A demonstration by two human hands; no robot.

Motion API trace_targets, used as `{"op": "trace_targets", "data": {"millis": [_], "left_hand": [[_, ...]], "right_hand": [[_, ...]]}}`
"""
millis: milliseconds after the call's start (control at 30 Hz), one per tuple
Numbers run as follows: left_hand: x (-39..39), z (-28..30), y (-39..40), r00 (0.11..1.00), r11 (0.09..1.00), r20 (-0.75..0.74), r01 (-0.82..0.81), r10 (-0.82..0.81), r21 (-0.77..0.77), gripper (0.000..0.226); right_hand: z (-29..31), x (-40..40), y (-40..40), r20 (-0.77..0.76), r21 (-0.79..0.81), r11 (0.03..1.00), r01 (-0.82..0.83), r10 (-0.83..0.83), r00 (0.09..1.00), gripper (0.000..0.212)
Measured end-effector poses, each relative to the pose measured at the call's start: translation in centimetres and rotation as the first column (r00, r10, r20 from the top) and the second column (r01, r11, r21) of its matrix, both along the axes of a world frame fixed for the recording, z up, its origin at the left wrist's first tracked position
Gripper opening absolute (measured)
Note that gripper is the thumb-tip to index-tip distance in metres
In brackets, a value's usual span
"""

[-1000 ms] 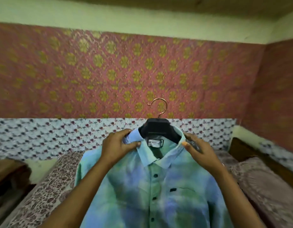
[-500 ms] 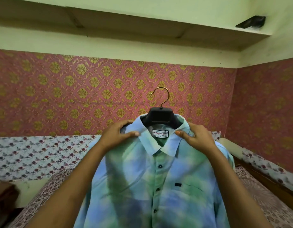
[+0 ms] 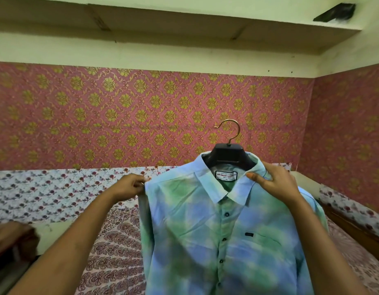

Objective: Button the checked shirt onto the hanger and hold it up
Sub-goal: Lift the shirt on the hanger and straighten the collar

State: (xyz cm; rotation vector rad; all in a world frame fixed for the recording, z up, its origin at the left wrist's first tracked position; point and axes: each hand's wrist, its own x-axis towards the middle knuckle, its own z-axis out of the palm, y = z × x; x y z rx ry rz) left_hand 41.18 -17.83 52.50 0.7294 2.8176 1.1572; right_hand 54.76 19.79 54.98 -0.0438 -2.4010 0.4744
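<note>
Where it gripped the collar half a second ago, left hand (image 3: 132, 186) now out pinching the shirt (image 3: 222, 231) shoulder seam; right hand (image 3: 273, 184) still clamped on collar and hanger (image 3: 228, 155), frame centre-right, above the bed (image 3: 118, 241).

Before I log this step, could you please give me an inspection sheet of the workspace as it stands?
Surface: bed with a paisley-print cover, below the hands.
Job's things: shirt on the black hanger, held up; front buttons done up below the open collar, gold hook free.
Clutter: a blurred brown object at the lower left, cannot tell what.
Grippers: left hand pinches the shirt's shoulder edge; right hand grips the collar and the other shoulder.
Cables: nothing seen.
Surroundings: pink and gold patterned wall, a shelf above with a dark object on it.
</note>
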Motion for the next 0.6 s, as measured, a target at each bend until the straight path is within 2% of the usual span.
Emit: {"op": "trace_targets", "data": {"millis": [133, 167, 233, 300, 333, 400, 433, 467, 500, 533, 567, 600], "left_hand": [[-2.0, 1.5, -2.1, 0.959, 0.981, -0.207, -0.195, 0.192, 0.006, 0.018], [-2.4, 1.8, -2.3, 0.946, 0.972, -0.24, -0.231, 0.216, -0.038, 0.018], [-3.1, 1.9, -1.9, 0.944, 0.935, -0.249, -0.273, 0.215, -0.227, 0.015], [-3.0, 1.4, -1.1, 0.951, 0.855, -0.224, -0.292, 0.213, -0.429, 0.014], [-2.9, 1.3, -0.6, 0.938, 0.816, -0.25, -0.333, 0.239, -0.472, 0.015], [-2.2, 1.5, 0.3, 0.859, 0.794, -0.397, -0.474, 0.323, -0.38, 0.019], [-1.7, 1.9, 0.9, 0.837, 0.852, -0.427, -0.469, 0.344, -0.234, 0.02], [-1.1, 2.3, 1.8, 0.867, 0.929, -0.386, -0.364, 0.314, -0.063, 0.02], [-0.2, 2.8, 2.9, 0.932, 0.977, -0.297, -0.185, 0.208, 0.106, 0.02], [1.1, 3.4, 4.0, 0.968, 0.978, -0.241, -0.012, 0.064, 0.208, 0.022], [2.3, 4.0, 4.9, 0.974, 0.976, -0.223, 0.093, -0.048, 0.199, 0.026], [3.1, 4.3, 5.7, 0.969, 0.98, -0.215, 0.153, -0.123, 0.128, 0.032]], "right_hand": [[-0.1, 0.7, 1.0, 0.039, -0.037, 0.995, -0.091, 0.093, 0.995, 0.071], [-0.1, 0.7, 0.8, 0.022, -0.034, 0.994, -0.1, 0.101, 0.995, 0.067], [-0.1, 0.5, 0.2, -0.001, -0.047, 0.994, -0.097, 0.097, 0.995, 0.058], [-0.1, 0.2, -0.1, 0.0, -0.07, 0.993, -0.096, 0.096, 0.995, 0.06], [-0.1, 0.0, 0.0, 0.007, -0.073, 0.993, -0.088, 0.088, 0.996, 0.06], [-0.1, -0.2, 0.1, 0.016, -0.07, 0.995, -0.07, 0.072, 0.997, 0.061], [0.0, -0.3, 0.0, 0.013, -0.059, 0.996, -0.061, 0.062, 0.998, 0.064], [0.1, -0.5, -0.2, 0.01, -0.042, 0.998, -0.049, 0.05, 0.999, 0.064], [0.2, -0.7, -0.5, 0.008, -0.029, 0.999, -0.028, 0.029, 1.0, 0.061], [0.2, -1.0, -0.8, 0.011, -0.022, 1.0, -0.012, 0.012, 1.0, 0.058], [0.3, -1.2, -1.1, 0.015, -0.021, 1.0, -0.008, 0.008, 1.0, 0.058], [0.4, -1.4, -1.4, 0.016, -0.021, 1.0, -0.007, 0.007, 1.0, 0.057]]}}
